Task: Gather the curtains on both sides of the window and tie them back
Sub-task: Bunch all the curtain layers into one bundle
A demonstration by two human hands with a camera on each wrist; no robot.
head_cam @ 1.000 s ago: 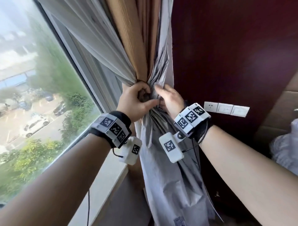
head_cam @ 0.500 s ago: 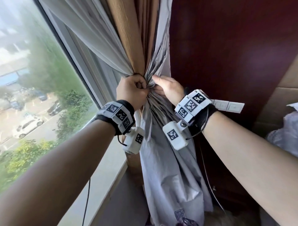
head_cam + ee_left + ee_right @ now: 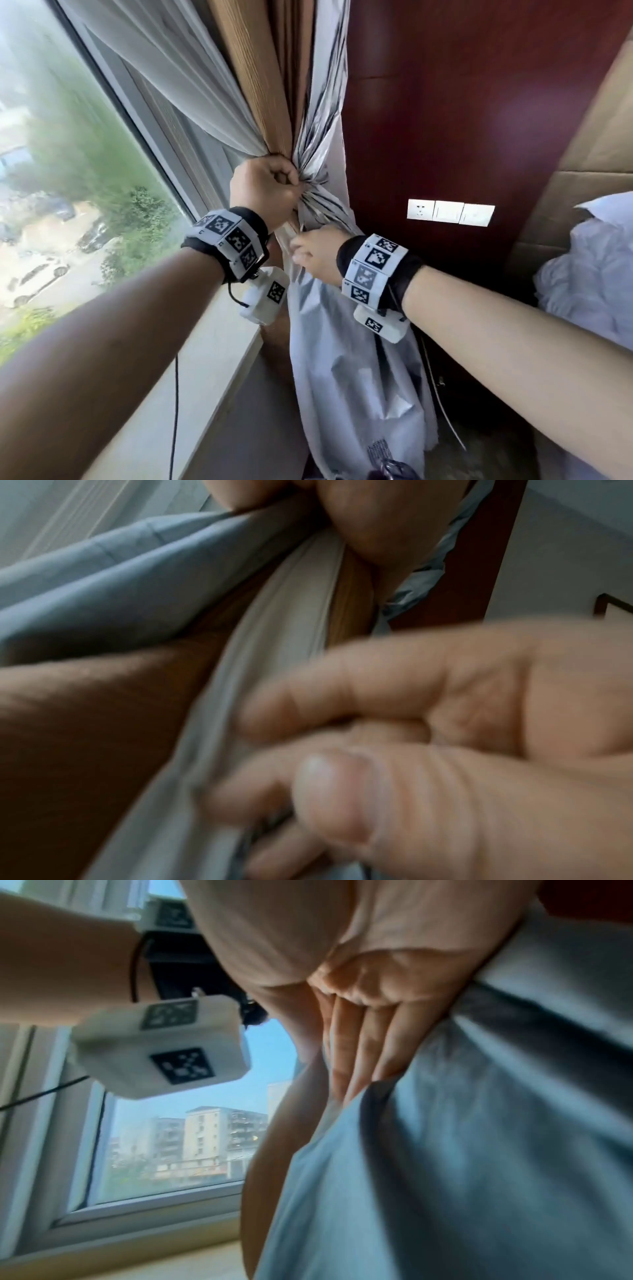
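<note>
The curtain is tan cloth with a shiny grey lining and hangs bunched at the window's right side. My left hand is a tight fist round the gathered neck of the curtain; its heel shows in the left wrist view. My right hand sits just below, thumb and fingers pinching a fold of the grey lining. It is blurred in the left wrist view. In the right wrist view its fingers lie straight along the lining, tips hidden under a fold.
A white sheer hangs against the window glass, above a pale sill. A dark red wood panel with white wall switches stands right of the curtain. Cardboard and crumpled white material fill the far right.
My right hand has dropped from beside the left fist at the gather to a lower spot on the lining. The left hand has kept its grip.
</note>
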